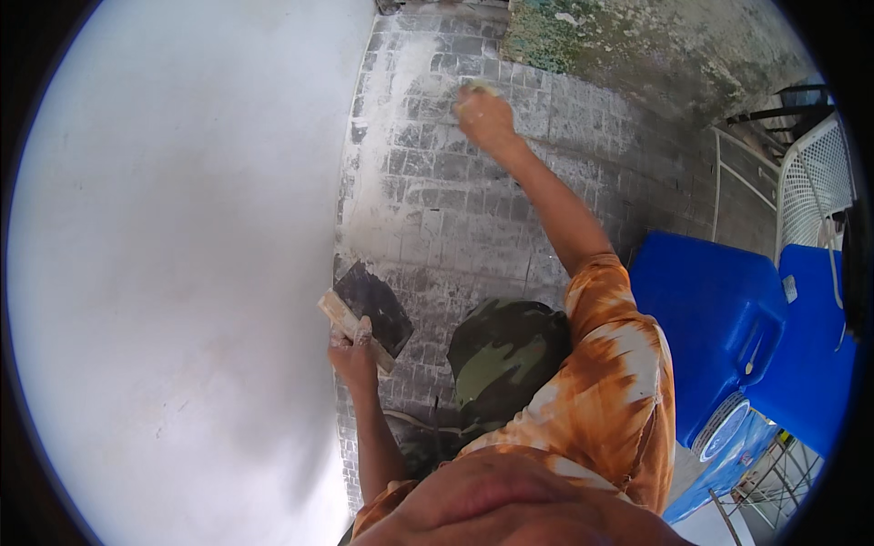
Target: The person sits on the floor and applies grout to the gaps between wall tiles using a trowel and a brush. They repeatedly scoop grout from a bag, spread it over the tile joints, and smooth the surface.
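My left hand (353,360) is closed around the pale wooden grip of a wide scraper (375,305), close to the white wall. The scraper's dark flat blade points away from me, above the floor. My right hand (484,118) is stretched far forward over the dusty tiles, its fingers curled and slightly blurred by motion. A small pale yellowish edge shows at those fingers, too unclear to name. White powder lies in streaks on the grey tiled floor (455,232) between the two hands.
A smooth white wall (182,227) runs along the left. At the right stand blue plastic jerrycans (701,309) and a white perforated chair (813,182). A stained, greenish wall (637,45) bounds the far end. My camouflage-clad knee (505,350) is bent below my right arm.
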{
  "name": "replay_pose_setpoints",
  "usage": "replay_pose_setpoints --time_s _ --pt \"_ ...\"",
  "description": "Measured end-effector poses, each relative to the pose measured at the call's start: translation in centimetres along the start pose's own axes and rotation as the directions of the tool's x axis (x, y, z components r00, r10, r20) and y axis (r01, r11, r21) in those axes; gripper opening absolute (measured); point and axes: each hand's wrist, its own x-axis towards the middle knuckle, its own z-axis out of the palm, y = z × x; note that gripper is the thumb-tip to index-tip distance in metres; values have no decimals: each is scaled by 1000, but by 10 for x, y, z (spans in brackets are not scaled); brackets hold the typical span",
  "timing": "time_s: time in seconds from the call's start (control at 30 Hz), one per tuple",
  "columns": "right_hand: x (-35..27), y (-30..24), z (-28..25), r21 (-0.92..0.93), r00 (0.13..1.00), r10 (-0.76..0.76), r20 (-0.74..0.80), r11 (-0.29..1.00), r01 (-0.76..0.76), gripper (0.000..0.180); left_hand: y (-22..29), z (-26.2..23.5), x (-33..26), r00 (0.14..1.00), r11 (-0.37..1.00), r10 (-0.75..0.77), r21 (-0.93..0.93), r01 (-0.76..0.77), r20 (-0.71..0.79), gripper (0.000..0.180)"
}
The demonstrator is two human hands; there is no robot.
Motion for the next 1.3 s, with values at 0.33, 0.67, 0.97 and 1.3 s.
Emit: replay_pose_setpoints --time_s 0.33,0.67,0.97,1.3 --pt "-32 -34 7 146 990 -58 127 988 39 27 1 -2 5 1000 997 4 78 -4 5 23" --pt "-55 -35 -9 -102 969 197 148 978 -183 25 -6 -37 -21 995 993 -5 118 16 -95 26" --pt "-69 -65 -31 -106 921 211 327 977 -186 29 -3 -64 -33 978 983 20 182 18 -207 26" --pt "-65 -110 -25 420 881 -146 450 905 -65 21 -47 -94 -37 980 915 -174 352 197 -95 34"
